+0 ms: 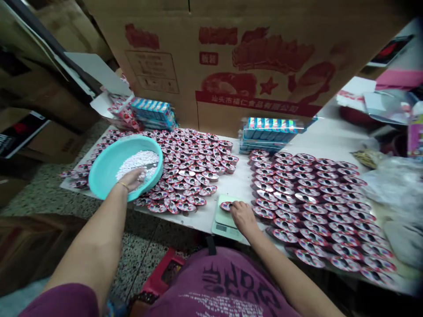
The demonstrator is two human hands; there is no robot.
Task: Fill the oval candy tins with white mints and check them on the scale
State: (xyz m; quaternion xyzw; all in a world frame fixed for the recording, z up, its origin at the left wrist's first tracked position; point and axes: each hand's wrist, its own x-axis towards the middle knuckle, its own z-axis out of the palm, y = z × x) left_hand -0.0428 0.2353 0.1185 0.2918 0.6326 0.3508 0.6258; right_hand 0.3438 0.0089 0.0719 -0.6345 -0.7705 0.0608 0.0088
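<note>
My left hand [134, 178] is in a turquoise basin [109, 152], closed on a small metal scoop [150, 166] that lies partly among small white pieces [140, 159]. What the white pieces are, I cannot make out. My right hand [243, 215] is at a pale green kitchen scale [220, 220]. Its fingers are closed at the end of a small oval box [226, 205] with a dark round hole in its top, which rests on the scale's plate. Rows of the same oval boxes [304, 198] stand right of the scale. More of them [191, 167] crowd the table between scale and basin.
A large printed carton [211, 57] walls off the table's back. Blue wrapped packs [269, 130] stand before it, with another stack [153, 112] at left. An opened white box [115, 108] sits behind the basin. Clear plastic bags [393, 185] lie at right; a red stool [161, 273] stands below.
</note>
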